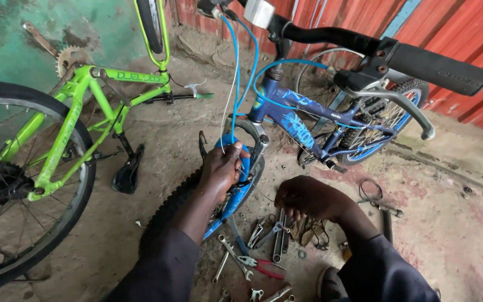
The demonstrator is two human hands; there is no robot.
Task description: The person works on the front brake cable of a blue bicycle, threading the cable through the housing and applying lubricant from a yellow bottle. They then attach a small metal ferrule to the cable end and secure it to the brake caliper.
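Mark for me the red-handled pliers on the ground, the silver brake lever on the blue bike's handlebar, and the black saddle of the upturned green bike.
red-handled pliers (264, 267): head view, on the red handles.
silver brake lever (406, 109): head view, mid-blade.
black saddle (127, 173): head view, on its side surface.

Two bicycles are standing here: a blue one at one o'clock, a green one at ten. Two hands are working; several wrenches are lying at six, too overlapped to count exactly.
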